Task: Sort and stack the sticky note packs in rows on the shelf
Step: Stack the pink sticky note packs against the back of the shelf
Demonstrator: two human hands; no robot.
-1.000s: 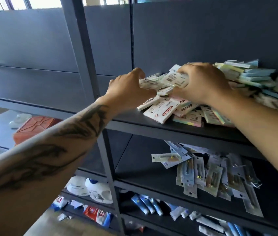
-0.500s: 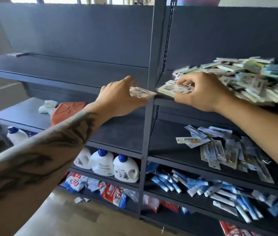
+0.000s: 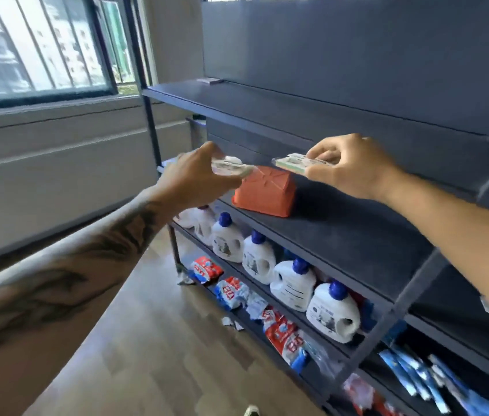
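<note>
No text can be read with any certainty. The red-and-white plastic pouches (image 3: 207,269) on the low shelf carry large white characters on red, too blurred to make out. The white plastic jugs with blue caps (image 3: 292,285) bear grey printed labels, and the flat sticky note packs (image 3: 295,163) show faint print, all illegible.

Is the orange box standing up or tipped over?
Standing, flat on its base. The orange box sits on the shelf, its top panel facing up.
</note>
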